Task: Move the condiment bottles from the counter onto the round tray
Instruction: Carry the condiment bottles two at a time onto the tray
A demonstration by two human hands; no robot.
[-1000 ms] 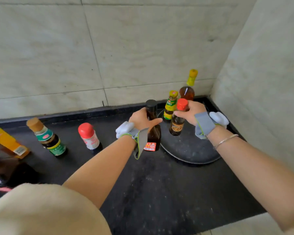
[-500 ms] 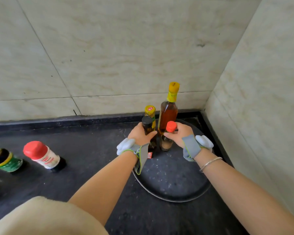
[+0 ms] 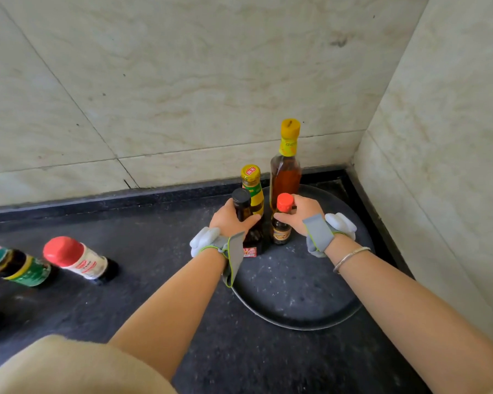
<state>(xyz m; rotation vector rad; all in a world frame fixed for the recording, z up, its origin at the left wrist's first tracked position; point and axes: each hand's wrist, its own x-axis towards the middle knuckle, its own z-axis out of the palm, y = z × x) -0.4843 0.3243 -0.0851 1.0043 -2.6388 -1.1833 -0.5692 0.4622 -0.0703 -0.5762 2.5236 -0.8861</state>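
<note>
A dark round tray (image 3: 293, 297) lies in the counter's back right corner. My left hand (image 3: 231, 220) grips a black-capped dark bottle (image 3: 244, 206) standing at the tray's left edge. My right hand (image 3: 300, 213) holds a small red-capped bottle (image 3: 282, 223) upright on the tray. Behind them on the tray stand a yellow-capped green-labelled bottle (image 3: 252, 183) and a tall amber oil bottle (image 3: 286, 169). On the counter at left stand a red-capped white-labelled bottle (image 3: 77, 260) and a green-labelled bottle (image 3: 17, 268).
The black speckled counter (image 3: 154, 280) meets tiled walls behind (image 3: 182, 95) and at the right (image 3: 453, 166), which close in the tray's corner. A beige garment (image 3: 54, 365) fills the lower left.
Both hands have carried their bottles back over the tray, and now the two bottles stand close in front of the yellow-capped ones. The view has shifted right and nearer.
</note>
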